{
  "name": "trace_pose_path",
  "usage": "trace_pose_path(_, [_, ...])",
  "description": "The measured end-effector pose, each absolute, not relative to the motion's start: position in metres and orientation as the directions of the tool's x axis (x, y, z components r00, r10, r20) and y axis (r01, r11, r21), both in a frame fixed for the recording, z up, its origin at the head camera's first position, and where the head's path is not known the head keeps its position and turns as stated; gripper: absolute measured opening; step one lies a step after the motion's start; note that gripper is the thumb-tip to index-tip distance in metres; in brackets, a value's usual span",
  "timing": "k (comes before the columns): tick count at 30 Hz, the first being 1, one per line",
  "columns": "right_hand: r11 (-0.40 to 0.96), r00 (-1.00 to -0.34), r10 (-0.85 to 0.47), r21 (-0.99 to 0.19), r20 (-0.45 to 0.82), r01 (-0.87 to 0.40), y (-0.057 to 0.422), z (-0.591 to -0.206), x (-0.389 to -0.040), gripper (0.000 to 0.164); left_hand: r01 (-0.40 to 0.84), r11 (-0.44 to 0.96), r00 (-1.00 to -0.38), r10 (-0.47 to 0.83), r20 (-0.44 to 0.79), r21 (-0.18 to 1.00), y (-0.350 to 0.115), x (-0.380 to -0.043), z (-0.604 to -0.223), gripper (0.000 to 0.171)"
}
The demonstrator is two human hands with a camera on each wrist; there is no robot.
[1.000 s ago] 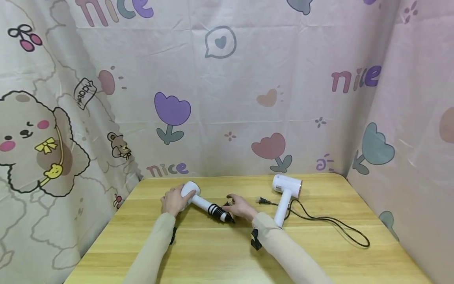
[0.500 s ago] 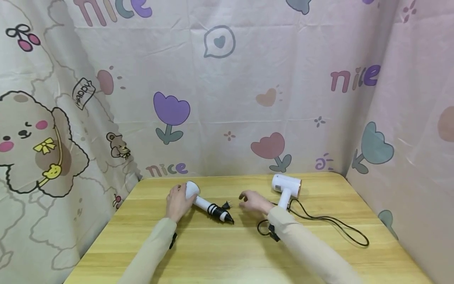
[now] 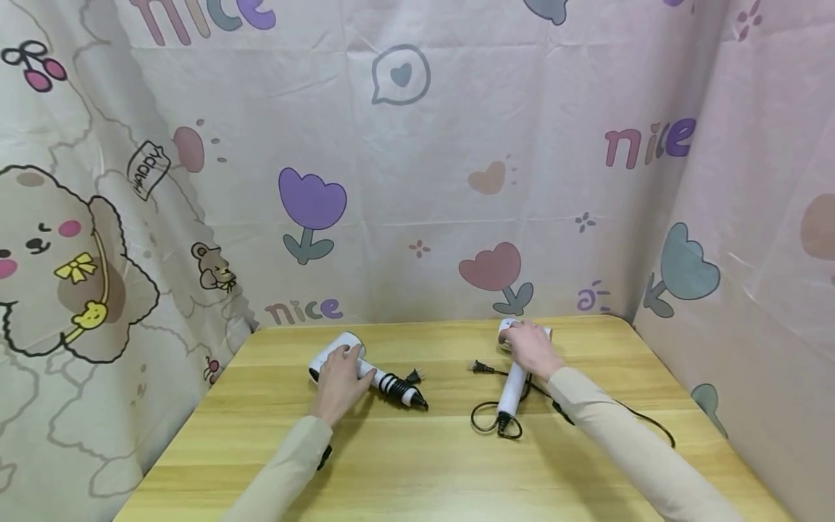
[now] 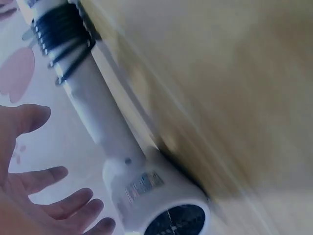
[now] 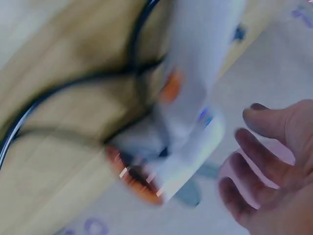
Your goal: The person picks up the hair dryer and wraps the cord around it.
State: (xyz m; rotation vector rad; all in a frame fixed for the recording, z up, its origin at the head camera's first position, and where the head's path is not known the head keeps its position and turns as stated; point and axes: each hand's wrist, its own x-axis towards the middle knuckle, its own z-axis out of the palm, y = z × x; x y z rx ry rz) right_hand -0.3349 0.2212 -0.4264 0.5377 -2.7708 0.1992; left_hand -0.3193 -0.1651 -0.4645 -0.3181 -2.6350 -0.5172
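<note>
A white hair dryer [image 3: 329, 352] lies on the left part of the table, its black cord [image 3: 394, 387] wound round the end of the handle. My left hand [image 3: 341, 386] is over it with fingers spread. In the left wrist view, those fingers [image 4: 73, 203] stand apart from the dryer. On the right lies a second white hair dryer [image 3: 512, 391], with an orange-coloured rim at one end of its barrel. My right hand [image 3: 538, 352] hovers at its head. The right wrist view has the fingers [image 5: 257, 152] loosely bent, with a gap to the dryer.
The second dryer's loose black cord [image 3: 646, 418] curves to the right across the wooden table [image 3: 404, 464]. Its plug [image 3: 481, 367] lies left of the handle. Another plug [image 3: 414, 375] lies beside the wound cord. A printed curtain [image 3: 417, 174] hangs behind and at both sides.
My right hand has left the first dryer's cord and moved right to the second dryer. My left hand has slid from the first dryer's head toward its handle, with the dryer's head now uncovered.
</note>
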Motion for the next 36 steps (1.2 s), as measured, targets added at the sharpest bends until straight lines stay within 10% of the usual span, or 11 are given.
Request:
trace_pose_path(28, [0.914,-0.878,-0.406,0.092,0.255,-0.396,0.276,-0.457,-0.343,0.056,0.429,0.815,-0.892,0.315,0.324,0.389,-0.108,-0.29,-0.464,0.056])
trace_pose_path(36, [0.902,-0.926,-0.352,-0.214,0.135,-0.374,0.276,-0.453,-0.348,0.046,0.444,0.8,-0.885,0.32,0.339,0.404,-0.106,-0.289,-0.465,0.054])
